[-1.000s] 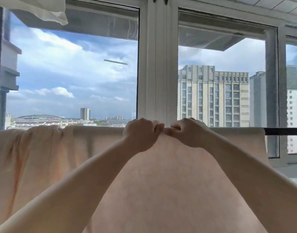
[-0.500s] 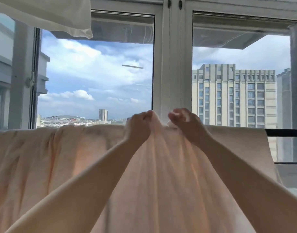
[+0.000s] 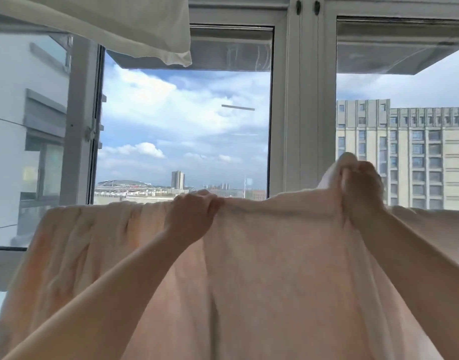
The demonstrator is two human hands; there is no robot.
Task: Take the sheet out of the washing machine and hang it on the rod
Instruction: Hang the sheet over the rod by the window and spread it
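Now the left hand (image 3: 194,216) and right hand (image 3: 360,188), both gripping the sheet (image 3: 275,255), are drawing apart, spreading it along the hidden rod

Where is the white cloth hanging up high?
In the head view the white cloth hangs at the top left, above the peach sheet and in front of the window frame.

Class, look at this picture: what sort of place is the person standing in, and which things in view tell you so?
Probably an enclosed balcony or laundry spot high up in a flat. Large windows look out over a city skyline with a tower block, a peach sheet hangs across the view, and white cloth hangs overhead.
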